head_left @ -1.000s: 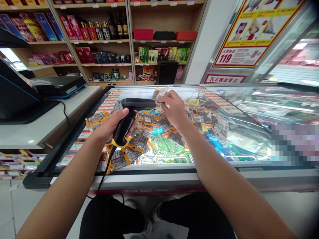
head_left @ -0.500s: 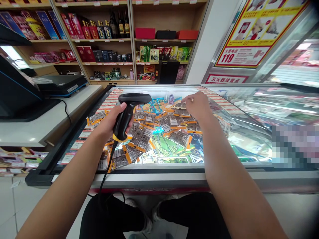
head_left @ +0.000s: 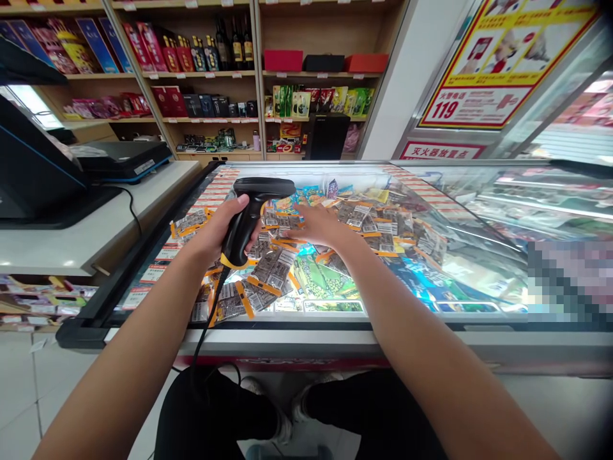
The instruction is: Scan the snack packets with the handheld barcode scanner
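My left hand [head_left: 224, 225] is wrapped round the handle of a black barcode scanner [head_left: 244, 220] with yellow trim, its head turned to the right and its cord hanging down. Over the glass-topped freezer [head_left: 306, 337], my right hand [head_left: 317, 225] reaches out with fingers apart, at the small snack packets [head_left: 272, 268] with orange edges. I cannot tell whether its fingertips touch them. More such packets [head_left: 383, 223] lie to the right of that hand. Green packages [head_left: 320, 278] and blue packages [head_left: 421, 281] show through the glass.
A counter [head_left: 143, 204] with a black scale [head_left: 122, 160] and a dark screen stands on the left. Shelves [head_left: 205, 75] with bottles and boxes line the back. On the right hangs a yellow and red poster [head_left: 507, 64]. The scanner's cord [head_left: 205, 332] drops over the freezer's front edge.
My right hand has moved left and nearer, from the far packets to those beside the scanner, and its fingers have gone from pinching a packet to spread. My left hand still holds the scanner.
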The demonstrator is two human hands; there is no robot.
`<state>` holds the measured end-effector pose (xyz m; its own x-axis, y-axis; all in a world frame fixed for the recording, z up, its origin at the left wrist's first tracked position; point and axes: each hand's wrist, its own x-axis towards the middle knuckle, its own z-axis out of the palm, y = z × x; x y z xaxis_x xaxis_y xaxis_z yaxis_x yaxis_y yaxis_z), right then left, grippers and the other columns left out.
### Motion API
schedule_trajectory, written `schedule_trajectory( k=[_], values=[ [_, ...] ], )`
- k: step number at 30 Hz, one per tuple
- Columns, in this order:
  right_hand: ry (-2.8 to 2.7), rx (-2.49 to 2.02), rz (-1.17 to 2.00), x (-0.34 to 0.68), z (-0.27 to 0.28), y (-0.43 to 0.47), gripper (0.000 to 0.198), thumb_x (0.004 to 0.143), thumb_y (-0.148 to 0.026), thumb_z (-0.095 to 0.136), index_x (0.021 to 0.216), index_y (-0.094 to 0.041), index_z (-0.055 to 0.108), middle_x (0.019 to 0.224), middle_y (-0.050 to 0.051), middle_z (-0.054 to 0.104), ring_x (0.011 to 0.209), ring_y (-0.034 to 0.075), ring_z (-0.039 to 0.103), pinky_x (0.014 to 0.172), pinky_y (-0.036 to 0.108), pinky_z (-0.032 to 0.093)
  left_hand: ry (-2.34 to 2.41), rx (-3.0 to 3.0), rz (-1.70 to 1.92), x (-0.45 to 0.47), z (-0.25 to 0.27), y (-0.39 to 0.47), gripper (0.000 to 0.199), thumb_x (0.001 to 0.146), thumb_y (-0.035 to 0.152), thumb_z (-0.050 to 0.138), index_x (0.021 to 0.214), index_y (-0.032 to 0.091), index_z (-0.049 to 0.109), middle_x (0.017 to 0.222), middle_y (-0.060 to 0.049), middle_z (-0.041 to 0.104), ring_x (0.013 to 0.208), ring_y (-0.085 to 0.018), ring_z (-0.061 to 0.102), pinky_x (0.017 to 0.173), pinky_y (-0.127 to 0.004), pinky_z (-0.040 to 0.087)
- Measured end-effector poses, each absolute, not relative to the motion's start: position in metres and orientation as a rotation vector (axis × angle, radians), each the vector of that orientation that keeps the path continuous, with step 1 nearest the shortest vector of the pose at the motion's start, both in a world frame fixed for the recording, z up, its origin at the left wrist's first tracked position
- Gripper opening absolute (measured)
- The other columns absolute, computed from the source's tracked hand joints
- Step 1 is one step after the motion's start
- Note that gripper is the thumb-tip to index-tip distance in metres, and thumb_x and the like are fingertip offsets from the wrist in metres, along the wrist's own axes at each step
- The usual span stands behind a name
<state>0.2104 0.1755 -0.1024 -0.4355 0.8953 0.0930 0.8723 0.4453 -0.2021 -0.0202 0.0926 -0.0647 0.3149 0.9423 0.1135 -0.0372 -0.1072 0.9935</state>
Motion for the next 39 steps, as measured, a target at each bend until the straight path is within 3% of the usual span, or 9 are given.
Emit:
schedule_trajectory(
  k=[5, 9, 13, 17, 22, 25, 27, 32, 39],
  values=[
    [-2.482, -1.476, 0.338, 0.204, -0.103, 0.176, 0.095, 0.082, -0.064, 0.069, 0.160, -0.023, 0.035, 0.148, 0.016, 0.057, 0.136, 0.040, 0.050, 0.112, 0.055, 0.035, 0.940, 1.416, 1.067, -0.018, -0.062, 0.092, 0.054, 0.084, 0.066, 0.051, 0.099, 0.016, 0.064, 0.057, -0.002, 0.060, 0.039, -0.013, 0.052, 0.038, -0.025, 0.042],
    [-2.529, -1.617, 0.310, 0.199, -0.101, 0.172, 0.098, 0.084, -0.072, 0.062, 0.162, -0.020, 0.032, 0.150, 0.020, 0.053, 0.142, 0.048, 0.039, 0.112, 0.063, 0.028, 0.918, 1.426, 1.066, -0.019, -0.062, 0.092, 0.050, 0.087, 0.064, 0.049, 0.097, 0.017, 0.064, 0.057, -0.001, 0.060, 0.040, -0.013, 0.052, 0.039, -0.024, 0.043],
    [-2.457, -1.528, 0.428, 0.200, -0.101, 0.171, 0.099, 0.082, -0.063, 0.071, 0.161, -0.022, 0.031, 0.128, 0.016, 0.067, 0.130, 0.042, 0.053, 0.109, 0.057, 0.033, 0.927, 1.403, 1.075, -0.019, -0.063, 0.091, 0.049, 0.087, 0.063, 0.052, 0.099, 0.017, 0.063, 0.059, -0.001, 0.061, 0.041, -0.013, 0.052, 0.038, -0.024, 0.042],
    [-2.246, -1.457, 0.365, 0.200, -0.104, 0.172, 0.110, 0.074, -0.053, 0.083, 0.161, -0.019, 0.025, 0.123, 0.017, 0.065, 0.125, 0.043, 0.054, 0.108, 0.058, 0.032, 0.962, 1.378, 1.073, -0.018, -0.061, 0.089, 0.050, 0.086, 0.064, 0.053, 0.098, 0.017, 0.063, 0.059, -0.001, 0.061, 0.041, -0.013, 0.053, 0.038, -0.024, 0.043],
    [-2.006, -1.294, 0.418, 0.200, -0.104, 0.174, 0.072, 0.086, -0.044, 0.072, 0.147, -0.021, 0.044, 0.110, 0.011, 0.064, 0.107, 0.032, 0.060, 0.100, 0.050, 0.039, 1.069, 1.349, 1.082, -0.020, -0.059, 0.092, 0.047, 0.084, 0.064, 0.053, 0.090, 0.017, 0.061, 0.056, -0.001, 0.060, 0.039, -0.014, 0.053, 0.036, -0.025, 0.042],
    [-1.835, -1.142, 0.512, 0.201, -0.100, 0.175, 0.034, 0.090, -0.040, 0.063, 0.118, -0.021, 0.056, 0.097, 0.005, 0.064, 0.092, 0.024, 0.061, 0.087, 0.040, 0.046, 1.084, 1.341, 1.103, -0.021, -0.061, 0.095, 0.045, 0.083, 0.063, 0.054, 0.088, 0.019, 0.059, 0.057, -0.001, 0.061, 0.039, -0.014, 0.054, 0.036, -0.025, 0.042],
    [-1.750, -1.071, 0.539, 0.202, -0.097, 0.175, 0.018, 0.089, -0.038, 0.062, 0.096, -0.023, 0.053, 0.087, 0.002, 0.061, 0.084, 0.020, 0.059, 0.080, 0.035, 0.046, 1.071, 1.341, 1.121, -0.022, -0.062, 0.096, 0.045, 0.084, 0.063, 0.054, 0.091, 0.019, 0.060, 0.058, -0.001, 0.061, 0.039, -0.014, 0.054, 0.036, -0.025, 0.041],
    [-1.638, -0.995, 0.610, 0.208, -0.085, 0.172, 0.030, 0.091, -0.040, 0.058, 0.076, -0.026, 0.037, 0.069, -0.002, 0.048, 0.067, 0.015, 0.048, 0.065, 0.029, 0.039, 1.069, 1.352, 1.117, -0.021, -0.061, 0.095, 0.046, 0.085, 0.062, 0.052, 0.092, 0.018, 0.063, 0.057, -0.002, 0.058, 0.039, -0.015, 0.054, 0.037, -0.027, 0.042],
    [-1.689, -0.996, 0.530, 0.216, -0.081, 0.167, 0.024, 0.091, -0.038, 0.056, 0.077, -0.025, 0.041, 0.075, -0.001, 0.048, 0.065, 0.015, 0.043, 0.063, 0.029, 0.038, 1.041, 1.383, 1.082, -0.021, -0.060, 0.088, 0.049, 0.085, 0.064, 0.052, 0.099, 0.018, 0.063, 0.061, -0.002, 0.061, 0.041, -0.014, 0.054, 0.038, -0.026, 0.042]
  ],
)
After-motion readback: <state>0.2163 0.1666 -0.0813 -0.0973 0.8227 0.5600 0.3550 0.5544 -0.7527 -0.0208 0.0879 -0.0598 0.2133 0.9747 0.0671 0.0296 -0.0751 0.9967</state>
